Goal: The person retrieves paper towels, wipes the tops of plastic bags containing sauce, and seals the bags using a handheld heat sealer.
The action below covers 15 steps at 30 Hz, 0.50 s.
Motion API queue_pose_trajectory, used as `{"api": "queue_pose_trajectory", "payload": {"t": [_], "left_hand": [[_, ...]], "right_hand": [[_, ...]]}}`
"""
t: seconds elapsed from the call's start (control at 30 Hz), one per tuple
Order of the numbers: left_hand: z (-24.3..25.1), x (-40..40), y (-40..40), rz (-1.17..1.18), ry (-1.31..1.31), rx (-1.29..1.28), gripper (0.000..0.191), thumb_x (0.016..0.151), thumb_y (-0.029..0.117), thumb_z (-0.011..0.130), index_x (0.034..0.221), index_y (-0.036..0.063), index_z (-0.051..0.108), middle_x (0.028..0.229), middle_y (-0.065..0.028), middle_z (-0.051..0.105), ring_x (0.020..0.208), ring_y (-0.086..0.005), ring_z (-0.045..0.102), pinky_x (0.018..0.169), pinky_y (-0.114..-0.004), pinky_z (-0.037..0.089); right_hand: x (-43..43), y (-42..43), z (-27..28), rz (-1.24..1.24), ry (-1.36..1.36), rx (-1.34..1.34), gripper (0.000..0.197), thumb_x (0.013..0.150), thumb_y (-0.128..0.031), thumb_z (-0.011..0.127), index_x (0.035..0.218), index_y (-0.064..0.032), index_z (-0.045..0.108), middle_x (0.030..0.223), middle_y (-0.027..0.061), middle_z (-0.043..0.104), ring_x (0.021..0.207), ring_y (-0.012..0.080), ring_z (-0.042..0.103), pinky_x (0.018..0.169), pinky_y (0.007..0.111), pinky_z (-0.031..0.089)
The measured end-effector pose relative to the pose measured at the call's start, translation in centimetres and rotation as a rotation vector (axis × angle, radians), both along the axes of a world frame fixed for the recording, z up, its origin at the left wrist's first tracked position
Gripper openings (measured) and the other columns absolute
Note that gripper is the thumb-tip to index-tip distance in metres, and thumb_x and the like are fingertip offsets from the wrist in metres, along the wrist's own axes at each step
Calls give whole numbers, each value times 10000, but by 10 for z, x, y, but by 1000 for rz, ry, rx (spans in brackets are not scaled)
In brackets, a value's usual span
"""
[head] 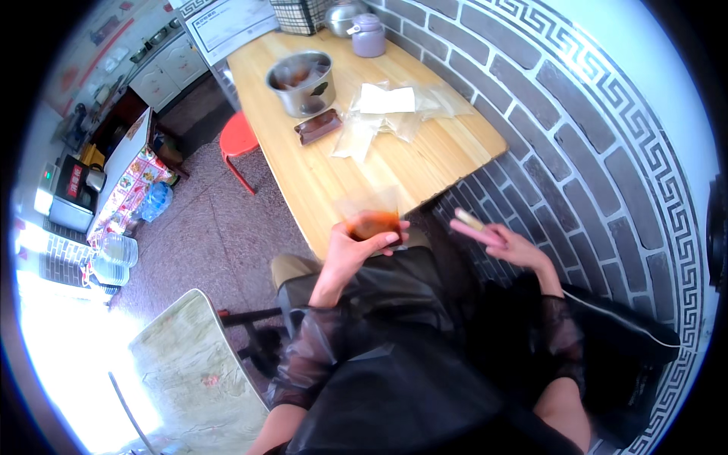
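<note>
My left hand [359, 243] grips a small clear plastic bag [372, 222] of reddish-brown sauce, its upper part standing above the fingers. The bag is slightly blurred, at the near end of the wooden table [301, 187]. To the right, off the table's edge and in front of the brick-patterned wall, my right hand [515, 249] holds a pink two-armed clamp tool [478, 230], perhaps a small flat iron, its arms apart at the tip. Behind the right wrist runs a white cord [614, 318]; whether it joins the tool is hidden.
Farther up the table stand a steel pot [304, 85] with filled bags, a dark brown packet [318, 126], flat clear bags [398, 119] under white paper [388, 99], and a lilac lidded pot [368, 37]. A red stool [238, 135] touches the left side; another tabletop [193, 364] is lower left.
</note>
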<state>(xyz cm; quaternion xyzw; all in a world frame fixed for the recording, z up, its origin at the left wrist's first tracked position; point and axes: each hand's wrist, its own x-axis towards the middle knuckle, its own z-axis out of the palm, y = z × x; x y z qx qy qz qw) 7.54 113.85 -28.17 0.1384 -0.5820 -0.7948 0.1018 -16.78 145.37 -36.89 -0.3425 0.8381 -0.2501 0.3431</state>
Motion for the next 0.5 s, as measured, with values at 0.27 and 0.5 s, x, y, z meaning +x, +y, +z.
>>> {"api": "queue_pose_trajectory", "payload": {"t": [0.27,0.5], "left_hand": [[18,3,8,-50,45,7,262,876,4,651,1132,-34,619,1089,-150,692,936,-208,697,698,-244,557],[24,13,6,-44,24,-14,241,862,45,704,1088,-30,673,1003,-90,720,851,-136,691,655,-217,540]], "right_hand": [[66,-101,175,142,232,-526,360,881,-258,684,1130,-8,613,984,134,685,877,209,659,794,303,492],[78,-149,196,342,275,-566,283,842,-200,721,1029,-1,644,845,171,676,753,304,659,681,349,494]]}}
